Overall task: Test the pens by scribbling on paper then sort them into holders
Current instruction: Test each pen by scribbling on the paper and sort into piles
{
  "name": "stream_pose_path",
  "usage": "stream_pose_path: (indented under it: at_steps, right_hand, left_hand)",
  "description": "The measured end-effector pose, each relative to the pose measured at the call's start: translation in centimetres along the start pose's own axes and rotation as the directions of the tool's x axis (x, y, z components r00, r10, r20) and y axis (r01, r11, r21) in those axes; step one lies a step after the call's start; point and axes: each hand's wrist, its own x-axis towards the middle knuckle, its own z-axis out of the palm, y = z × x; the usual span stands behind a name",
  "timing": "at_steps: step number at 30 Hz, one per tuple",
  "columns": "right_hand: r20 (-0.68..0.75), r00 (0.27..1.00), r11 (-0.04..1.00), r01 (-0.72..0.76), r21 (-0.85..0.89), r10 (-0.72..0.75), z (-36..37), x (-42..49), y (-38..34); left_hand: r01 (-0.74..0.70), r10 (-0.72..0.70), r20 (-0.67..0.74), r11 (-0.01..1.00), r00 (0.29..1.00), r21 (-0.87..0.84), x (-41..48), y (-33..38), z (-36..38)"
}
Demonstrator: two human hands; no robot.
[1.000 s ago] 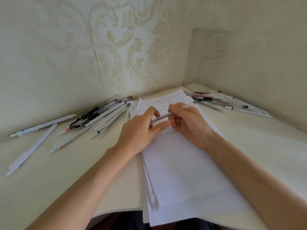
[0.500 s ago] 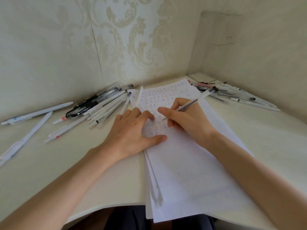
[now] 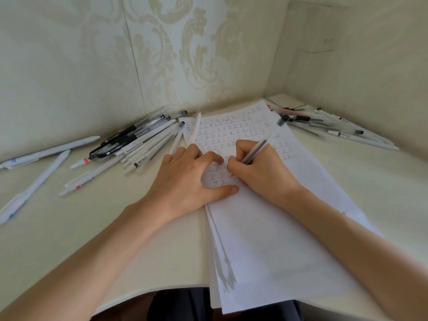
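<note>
A stack of white paper (image 3: 273,228) lies on the desk, its upper half filled with rows of small written marks. My right hand (image 3: 261,172) grips a clear pen (image 3: 261,144) in a writing hold, its tip down on the paper by the lowest marks. My left hand (image 3: 187,179) rests flat on the sheet's left edge, fingers spread, thumb stretched toward the right. A pile of white and black pens (image 3: 139,144) lies left of the paper. A second group of pens (image 3: 324,126) lies at the back right corner. No holder is in view.
Loose white pens (image 3: 41,163) are scattered on the pale desk (image 3: 92,228) at far left. One white pen (image 3: 194,130) lies on the paper's top left corner. Patterned walls close in behind and at right. The desk's front edge curves near my lap.
My left hand let go of the pen and settled flat on the paper. My right hand turned the pen into a writing grip and brought its tip down onto the sheet.
</note>
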Motion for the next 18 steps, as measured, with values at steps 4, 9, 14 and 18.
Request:
stream_pose_path:
  at_steps: [4,9,14,18]
  right_hand:
    - [-0.026,0.999,1.000,-0.022,0.002,0.022,-0.10,0.17,0.13]
    - [-0.012,1.000,1.000,-0.001,0.011,0.002,-0.23,0.09,-0.02]
    - [0.009,1.000,0.999,0.029,-0.031,-0.029,-0.12,-0.09,0.01]
    - [0.005,1.000,0.999,0.018,-0.028,-0.018,-0.22,-0.03,0.08]
  left_hand:
    - [0.003,-0.003,0.002,1.000,1.000,-0.008,-0.14,0.13,-0.16]
    - [0.016,-0.015,0.017,1.000,1.000,-0.027,-0.12,0.35,-0.28]
    - [0.018,-0.018,0.023,0.999,1.000,-0.030,-0.07,0.30,-0.29]
    - [0.012,-0.012,0.018,0.999,1.000,-0.037,-0.03,0.28,-0.24]
